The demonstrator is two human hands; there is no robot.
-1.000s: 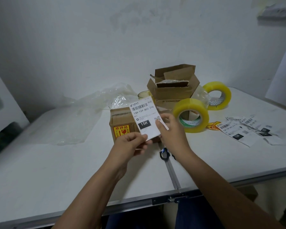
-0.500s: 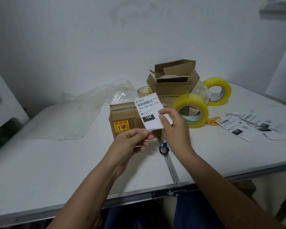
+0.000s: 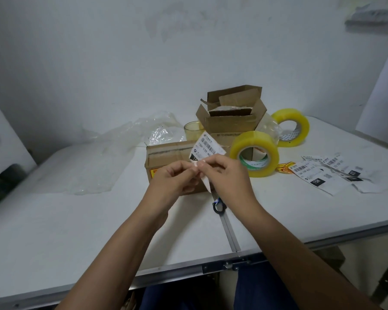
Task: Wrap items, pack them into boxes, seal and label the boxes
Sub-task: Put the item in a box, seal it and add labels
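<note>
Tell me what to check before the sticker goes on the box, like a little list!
1. White barcode shipping label held by both hands: ok; left hand and right hand pinch its lower edge.
2. Backing fully peeled off: cannot tell; only a corner seems to curl down by the fingers.
3. Closed brown cardboard box sealed: ok; tape runs across its top.
4. Bare spot on the box top for the label: ok.
5. Label over the box: ok, held just above it, not yet stuck.
6. Near yellow-edged roll of clear tape out of the way: ok, it stands beside the box.
</note>
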